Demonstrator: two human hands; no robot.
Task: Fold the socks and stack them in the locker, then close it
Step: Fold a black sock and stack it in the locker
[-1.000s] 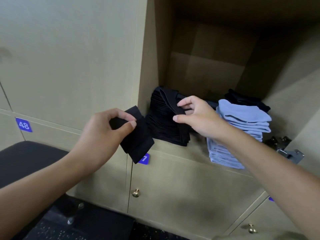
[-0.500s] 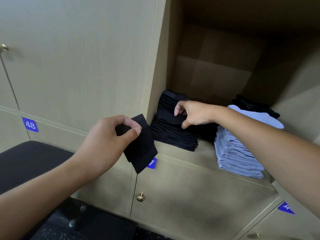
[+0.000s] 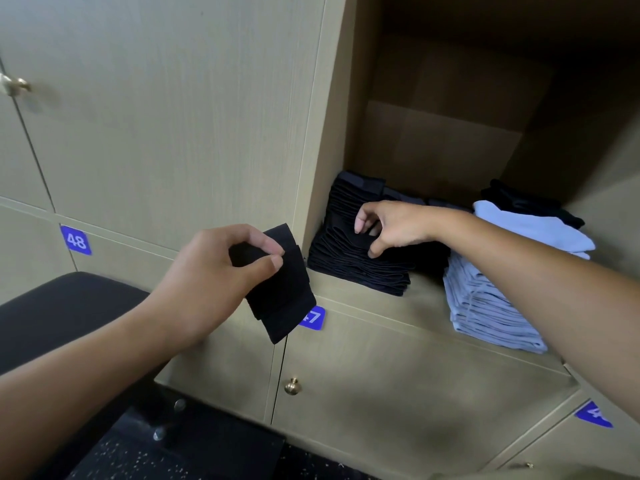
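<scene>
My left hand point(image 3: 221, 271) pinches a folded black sock point(image 3: 280, 289) in front of the locker's left edge, just outside the opening. Inside the open locker point(image 3: 426, 306) a stack of folded black socks point(image 3: 349, 261) leans at the left. My right hand point(image 3: 391, 226) reaches in over that stack, fingers curled on its top sock. To the right stands a stack of folded light blue socks point(image 3: 491, 306), partly hidden by my right forearm. A few dark socks point(image 3: 526, 202) lie behind the blue stack.
Closed locker doors surround the opening, with number tags 48 point(image 3: 76, 240) and 47 point(image 3: 313, 318). A brass knob point(image 3: 292, 386) sits on the door below. A black padded bench point(image 3: 62, 306) stands at lower left, over a dark speckled floor.
My right hand has pushed the black sock down onto the black stack and moved deeper into the locker. My left hand keeps its sock in nearly the same place.
</scene>
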